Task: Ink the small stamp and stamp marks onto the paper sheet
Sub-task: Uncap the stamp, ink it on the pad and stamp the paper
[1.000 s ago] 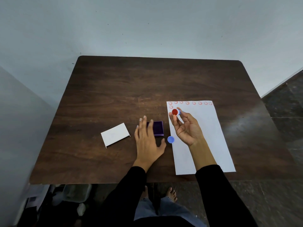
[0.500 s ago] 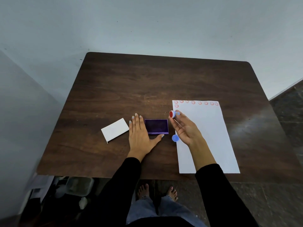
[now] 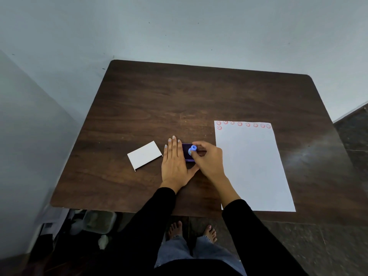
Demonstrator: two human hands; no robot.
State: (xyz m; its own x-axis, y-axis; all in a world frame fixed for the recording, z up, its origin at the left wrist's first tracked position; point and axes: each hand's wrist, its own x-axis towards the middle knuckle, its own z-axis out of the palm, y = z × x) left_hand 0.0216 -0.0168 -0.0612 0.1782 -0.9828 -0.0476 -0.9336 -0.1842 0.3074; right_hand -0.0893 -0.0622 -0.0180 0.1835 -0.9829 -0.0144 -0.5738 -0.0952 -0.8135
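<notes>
— One stamp (image 3: pixel 192 150), blue, where?
— Pinched in the right hand's (image 3: pixel 209 160) fingertips, pressed down on the purple pad (image 3: pixel 186 154); the left hand (image 3: pixel 175 162) lies flat and open just beside the pad.
— And the sheet (image 3: pixel 253 168)?
— Right of both hands on the table (image 3: pixel 199 100); nine red smileys (image 3: pixel 240 124) along its top; a white lid (image 3: pixel 145 155) lies left.
</notes>
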